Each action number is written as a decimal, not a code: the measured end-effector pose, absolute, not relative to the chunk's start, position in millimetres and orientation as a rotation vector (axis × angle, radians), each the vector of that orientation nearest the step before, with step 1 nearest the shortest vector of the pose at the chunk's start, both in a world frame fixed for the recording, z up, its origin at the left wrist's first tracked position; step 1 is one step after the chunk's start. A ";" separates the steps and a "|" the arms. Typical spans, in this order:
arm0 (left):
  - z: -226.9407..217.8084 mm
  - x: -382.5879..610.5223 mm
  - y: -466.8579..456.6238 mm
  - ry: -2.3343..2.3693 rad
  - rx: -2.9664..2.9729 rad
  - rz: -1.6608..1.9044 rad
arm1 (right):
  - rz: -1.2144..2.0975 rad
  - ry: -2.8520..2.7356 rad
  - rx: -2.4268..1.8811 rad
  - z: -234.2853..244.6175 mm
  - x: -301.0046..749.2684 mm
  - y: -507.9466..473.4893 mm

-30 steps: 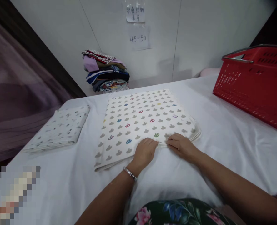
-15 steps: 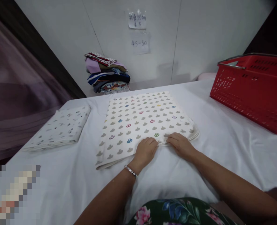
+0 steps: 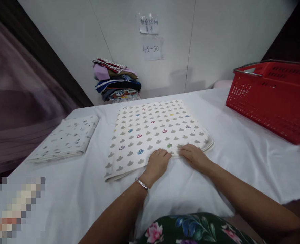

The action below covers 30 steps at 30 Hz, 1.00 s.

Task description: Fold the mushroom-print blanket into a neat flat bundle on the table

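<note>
A folded cream cloth (image 3: pixel 155 132) printed with grey and coloured shapes lies flat in the middle of the white-covered table (image 3: pixel 241 159). My left hand (image 3: pixel 157 164) rests on its near edge with fingers curled over the hem, a bracelet on the wrist. Right beside it, my right hand (image 3: pixel 194 156) also grips the near edge, fingers bent onto the fabric layers. Both hands sit close together at the cloth's front middle.
A smaller folded white patterned cloth (image 3: pixel 66 137) lies at the left. A stack of folded colourful fabrics (image 3: pixel 116 81) stands against the back wall. A red plastic basket (image 3: pixel 274 98) sits at the right. Paper notes (image 3: pixel 150 37) hang on the wall.
The view has shifted slightly; both hands stay on the cloth's near edge with almost no movement.
</note>
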<state>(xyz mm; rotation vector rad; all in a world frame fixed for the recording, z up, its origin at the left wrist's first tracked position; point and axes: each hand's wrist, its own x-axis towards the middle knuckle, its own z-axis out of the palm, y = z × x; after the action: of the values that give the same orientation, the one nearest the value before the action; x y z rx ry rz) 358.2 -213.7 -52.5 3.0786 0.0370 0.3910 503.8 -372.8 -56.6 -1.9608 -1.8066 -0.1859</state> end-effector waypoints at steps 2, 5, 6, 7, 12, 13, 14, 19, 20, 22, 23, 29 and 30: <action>-52.3 357.5 -214.6 0.034 3.076 0.383 | -0.164 -1.804 -1.968 -55.2 503.2 -373.3; -50.3 356.0 -216.0 0.025 3.041 0.377 | -0.145 -1.803 -1.979 -54.4 502.6 -373.7; -49.5 355.5 -216.5 0.017 3.022 0.382 | -0.145 -1.802 -1.979 -54.5 502.6 -373.7; -48.7 355.3 -216.9 0.008 3.005 0.389 | -0.146 -1.801 -1.979 -54.6 502.6 -373.7; -48.3 357.3 -217.9 0.017 3.016 0.398 | -0.142 -1.793 -1.957 -53.9 502.3 -374.3; -48.8 358.1 -218.0 0.016 3.026 0.397 | -0.139 -1.792 -1.950 -53.1 501.9 -374.6; -49.4 358.8 -217.9 0.010 3.032 0.401 | -0.134 -1.793 -1.945 -52.2 501.3 -375.0; -53.2 361.0 -217.7 0.014 3.011 0.484 | -0.106 -1.813 -1.954 -48.6 498.4 -376.1; -53.8 361.3 -217.6 0.021 3.008 0.489 | -0.108 -1.815 -1.958 -48.9 498.3 -376.0; -54.8 361.7 -217.6 0.041 3.011 0.487 | -0.126 -1.812 -1.965 -50.6 498.5 -375.3; -55.1 361.9 -217.6 0.050 3.014 0.488 | -0.138 -1.810 -1.969 -51.9 498.8 -374.8; -55.3 362.7 -217.5 0.055 3.023 0.501 | -0.243 -1.789 -1.980 -58.2 499.6 -372.3; -55.3 362.7 -217.5 0.062 3.028 0.505 | -0.247 -1.790 -1.981 -58.4 499.4 -372.2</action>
<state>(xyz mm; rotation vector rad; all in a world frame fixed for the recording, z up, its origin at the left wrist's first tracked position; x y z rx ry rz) 362.7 -217.5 -55.3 3.0278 0.0618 0.5046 499.4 -372.2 -58.4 -1.9813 -1.7901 -0.2472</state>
